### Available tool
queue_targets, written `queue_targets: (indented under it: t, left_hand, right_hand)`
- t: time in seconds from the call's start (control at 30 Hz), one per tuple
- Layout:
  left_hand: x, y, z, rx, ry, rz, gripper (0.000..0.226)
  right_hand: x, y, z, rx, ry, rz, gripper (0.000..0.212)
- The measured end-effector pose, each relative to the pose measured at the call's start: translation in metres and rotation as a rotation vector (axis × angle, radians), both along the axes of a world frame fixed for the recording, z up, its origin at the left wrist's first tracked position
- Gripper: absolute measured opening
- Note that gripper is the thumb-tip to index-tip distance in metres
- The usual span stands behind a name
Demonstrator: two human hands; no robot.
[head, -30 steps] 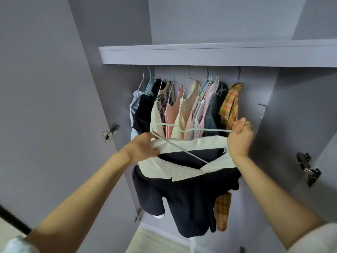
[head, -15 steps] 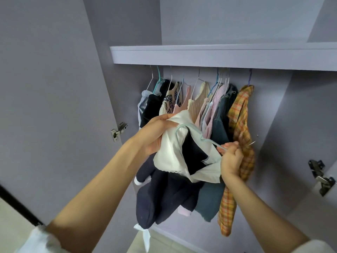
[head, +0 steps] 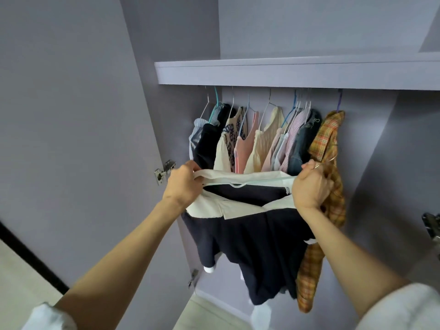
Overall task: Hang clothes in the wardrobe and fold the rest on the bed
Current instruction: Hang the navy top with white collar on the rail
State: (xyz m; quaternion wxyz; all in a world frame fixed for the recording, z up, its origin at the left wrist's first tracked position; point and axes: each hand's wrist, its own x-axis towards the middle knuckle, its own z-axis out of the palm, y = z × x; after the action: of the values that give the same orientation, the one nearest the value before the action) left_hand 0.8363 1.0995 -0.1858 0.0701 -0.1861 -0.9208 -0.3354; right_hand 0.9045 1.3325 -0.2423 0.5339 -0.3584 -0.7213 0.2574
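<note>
A dark navy garment (head: 257, 246) with a wide cream collar (head: 228, 208) hangs between my hands in front of the open wardrobe. A thin pale green hanger (head: 247, 183) lies across its neck opening. My left hand (head: 184, 184) grips the collar's left end and the hanger's left tip. My right hand (head: 309, 186) grips the garment's right shoulder and the hanger's right end; the metal hook (head: 329, 160) sticks out past its fingers. Several clothes (head: 259, 139) hang behind on the rail under the shelf, the rightmost an orange plaid shirt (head: 328, 144).
A grey shelf (head: 285, 72) runs above the hanging clothes. The wardrobe's left door (head: 71, 139) stands open with a metal hinge (head: 164, 171) on its edge. Another hinge (head: 432, 226) shows at the far right. Pale floor (head: 209, 315) lies below.
The garment was bunched and turned between my hands half a second ago; now it is spread wide and level again, with my hands farther apart and the hanger across the collar.
</note>
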Motion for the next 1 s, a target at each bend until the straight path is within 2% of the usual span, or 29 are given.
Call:
queue_targets:
  t: [0.17,0.3,0.33,0.43,0.53,0.67,0.83,0.93,1.0]
  left_hand:
    - [-0.004,0.006,0.004,0.104,0.0,-0.052,0.013]
    - [-0.012,0.004,0.004,0.332,-0.252,0.006,0.015]
    - [-0.013,0.005,0.002,0.314,-0.247,0.01,0.014]
    - [-0.007,0.01,-0.008,0.103,-0.034,-0.007,0.018]
    - [-0.006,0.009,-0.02,0.014,0.085,-0.006,0.023]
    - [-0.015,0.001,-0.023,-0.11,0.041,0.006,0.019]
    - [-0.021,-0.004,-0.028,-0.314,0.071,0.078,0.023]
    - [-0.027,-0.006,-0.035,-0.381,0.067,0.143,0.023]
    - [-0.03,-0.009,-0.036,-0.35,0.06,0.158,0.022]
  right_hand:
    - [-0.007,0.013,0.004,0.001,-0.02,-0.061,0.054]
    - [-0.005,0.015,0.007,0.041,-0.025,-0.044,0.053]
    - [-0.006,0.014,0.007,0.042,-0.032,-0.042,0.054]
    - [-0.01,0.014,0.006,0.002,-0.039,-0.038,0.056]
    - [-0.01,0.009,0.008,-0.01,-0.011,-0.002,0.053]
    - [-0.005,0.0,0.011,0.006,-0.024,0.05,0.042]
    - [-0.007,0.001,0.006,0.042,0.02,0.073,0.057]
    - [-0.006,0.0,0.005,0.047,0.029,0.191,0.058]
    - [-0.002,-0.004,0.002,0.074,0.015,0.311,0.053]
